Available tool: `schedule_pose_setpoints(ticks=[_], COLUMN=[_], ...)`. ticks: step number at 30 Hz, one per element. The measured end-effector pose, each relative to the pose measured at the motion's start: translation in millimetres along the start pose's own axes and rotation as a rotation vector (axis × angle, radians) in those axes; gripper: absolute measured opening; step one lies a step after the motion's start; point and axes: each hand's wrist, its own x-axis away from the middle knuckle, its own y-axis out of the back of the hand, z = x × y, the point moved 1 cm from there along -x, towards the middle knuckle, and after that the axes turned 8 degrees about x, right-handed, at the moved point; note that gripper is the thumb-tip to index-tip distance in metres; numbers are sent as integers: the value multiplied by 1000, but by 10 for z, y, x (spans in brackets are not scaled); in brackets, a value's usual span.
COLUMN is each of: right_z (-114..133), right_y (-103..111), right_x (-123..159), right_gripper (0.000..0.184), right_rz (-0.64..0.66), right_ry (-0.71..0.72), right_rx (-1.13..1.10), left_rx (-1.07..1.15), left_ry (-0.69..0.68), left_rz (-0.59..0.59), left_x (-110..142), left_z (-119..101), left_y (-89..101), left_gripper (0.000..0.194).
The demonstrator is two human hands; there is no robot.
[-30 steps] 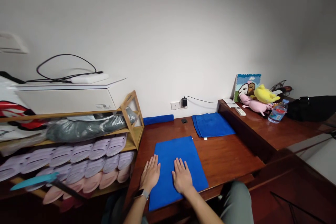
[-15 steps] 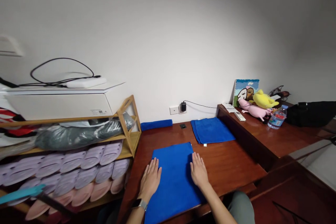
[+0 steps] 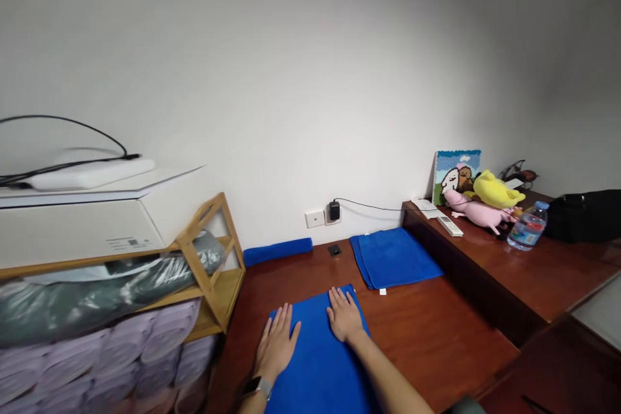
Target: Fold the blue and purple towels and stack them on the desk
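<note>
Left hand and right hand lie palm down in the head view, thumbs apart and gripping nothing, on the cloth at lower centre, where uneven pressure could ruck or skew it (its near edge is out of frame, so I cannot tell how it lies there). Above it, the roll left of centre and the stack right of centre lie apart, though the rack at left and ledge at right may crowd wide movements.
</note>
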Motion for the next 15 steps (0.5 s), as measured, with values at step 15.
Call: schedule_pose_setpoints(ticks=[15], right_z=[-531], right_y=[300], right_x=[2199], right_gripper=[45], right_rz=[-123], right_ry=[-516], right_rx=[-57], left_rx=[-199], left_ry=[150], left_rz=[-37], left_x=[1125], left_z=[130], left_y=[765], left_gripper=[58])
